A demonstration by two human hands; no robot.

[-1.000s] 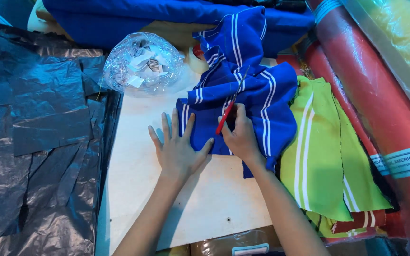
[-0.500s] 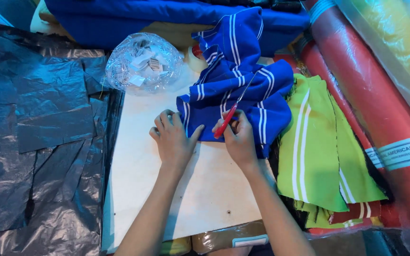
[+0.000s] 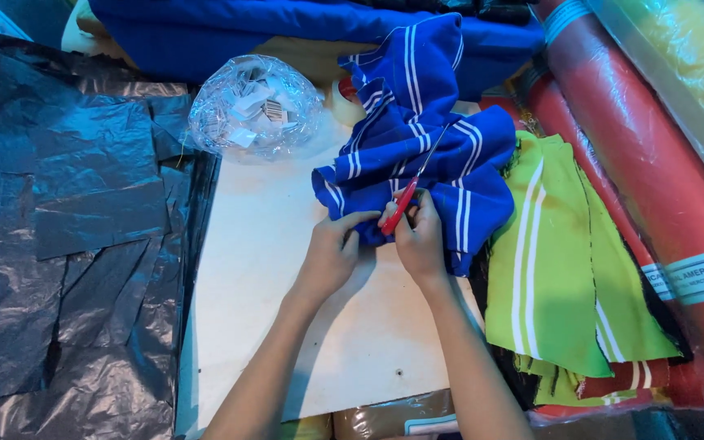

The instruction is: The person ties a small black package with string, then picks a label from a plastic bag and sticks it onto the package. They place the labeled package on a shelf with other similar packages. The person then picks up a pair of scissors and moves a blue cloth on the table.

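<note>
A heap of blue knit pieces with white stripes (image 3: 417, 138) lies crumpled on a white board (image 3: 287, 277). My right hand (image 3: 419, 238) grips red-handled scissors (image 3: 407, 194), blades pointing up over the blue fabric. My left hand (image 3: 332, 251) pinches the near edge of the blue fabric, right beside the scissor handle. Both hands meet at the fabric's lower edge.
A clear plastic bag of small tags (image 3: 256, 104) sits at the board's far left. Dark plastic sheeting (image 3: 67, 228) covers the left side. Lime green striped pieces (image 3: 556, 261) lie to the right, beside red (image 3: 637, 163) and yellow-green fabric rolls. A blue roll (image 3: 270, 24) runs along the back.
My left hand has gone from lying flat on the board to pinching the blue fabric's edge. The blue pieces have bunched up, and both hands have drawn together.
</note>
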